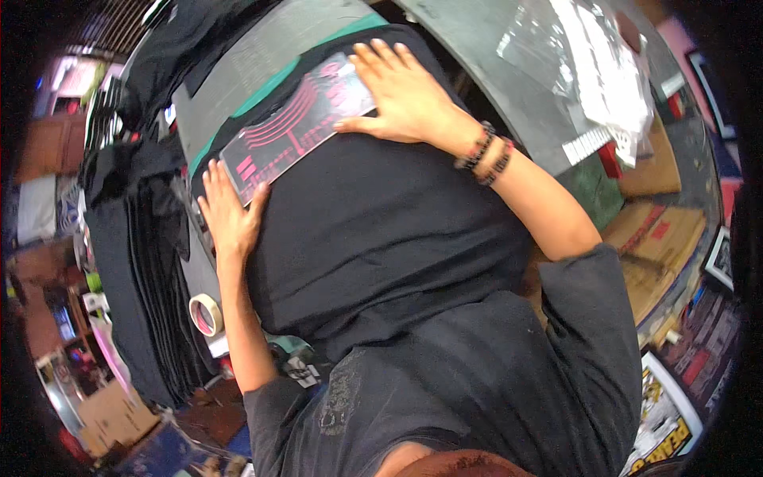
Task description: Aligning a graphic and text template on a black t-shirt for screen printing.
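Observation:
A black T-shirt (381, 207) is spread over a board in front of me, with folds bunched towards my body. Across its far part, near the neckline, lies a clear plastic alignment ruler (278, 119) with pink curved lines and marks, tilted up to the right. My left hand (230, 211) rests on the ruler's lower left end, fingers stretched out. Flat on the shirt, my right hand (405, 99) has its fingers spread and its thumb side against the ruler's right end. Green edging (266, 86) shows past the shirt's far edge.
Folded black shirts (147, 278) are stacked on the left, with a roll of tape (206, 316) beside them. Clear plastic bags (592, 71) lie on the grey table (485, 48) at the far right. A cardboard box (656, 254) sits at the right.

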Motion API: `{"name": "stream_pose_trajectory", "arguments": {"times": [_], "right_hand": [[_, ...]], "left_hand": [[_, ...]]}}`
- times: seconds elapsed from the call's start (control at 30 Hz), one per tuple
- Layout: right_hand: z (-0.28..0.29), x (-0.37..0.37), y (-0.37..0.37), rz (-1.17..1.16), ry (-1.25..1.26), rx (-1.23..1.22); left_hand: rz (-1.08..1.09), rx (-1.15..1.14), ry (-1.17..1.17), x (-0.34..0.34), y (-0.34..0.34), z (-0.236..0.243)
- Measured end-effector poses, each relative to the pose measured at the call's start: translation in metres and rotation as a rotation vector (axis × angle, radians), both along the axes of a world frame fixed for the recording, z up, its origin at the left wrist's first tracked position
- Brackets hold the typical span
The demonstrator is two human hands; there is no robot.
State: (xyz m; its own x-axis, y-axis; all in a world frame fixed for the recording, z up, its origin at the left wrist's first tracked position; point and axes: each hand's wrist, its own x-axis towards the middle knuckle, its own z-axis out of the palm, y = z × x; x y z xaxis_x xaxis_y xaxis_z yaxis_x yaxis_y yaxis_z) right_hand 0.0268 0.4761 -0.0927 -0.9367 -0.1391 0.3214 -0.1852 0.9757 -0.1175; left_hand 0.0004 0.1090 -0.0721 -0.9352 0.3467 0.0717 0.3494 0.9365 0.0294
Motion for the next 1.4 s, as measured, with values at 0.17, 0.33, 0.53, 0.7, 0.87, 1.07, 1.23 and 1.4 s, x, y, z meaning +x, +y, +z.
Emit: {"name": "stream_pose_trajectory", "arguments": {"times": [0.17, 0.33, 0.53, 0.7, 0.87, 1.07, 1.23, 1.4], "right_hand": [[0.002, 0.002, 0.0, -0.025, 0.018, -0.073], [0.002, 0.003, -0.001, -0.039, -0.017, -0.12], [0.006, 0.005, -0.006, -0.042, -0.051, -0.137], [0.009, 0.007, -0.002, -0.045, -0.086, -0.129], [0.008, 0.002, 0.005, -0.059, -0.082, -0.132], [0.003, 0.002, 0.014, -0.031, -0.03, -0.099], [-0.001, -0.005, 0.007, -0.017, -0.027, -0.126], [0.001, -0.002, 0.02, -0.01, -0.012, -0.125]], "left_hand": [[-0.014, -0.02, -0.018, -0.004, -0.001, 0.003], [-0.034, -0.011, -0.036, -0.008, -0.005, 0.003], [-0.034, -0.007, -0.042, -0.005, -0.01, 0.004], [-0.04, 0.002, -0.052, -0.004, -0.004, 0.006], [-0.026, 0.003, -0.048, -0.004, -0.006, 0.005], [-0.004, 0.004, -0.029, -0.004, -0.003, 0.004], [0.003, -0.003, 0.006, -0.006, -0.001, -0.001], [0.01, 0.007, 0.015, -0.004, -0.003, -0.004]]}}
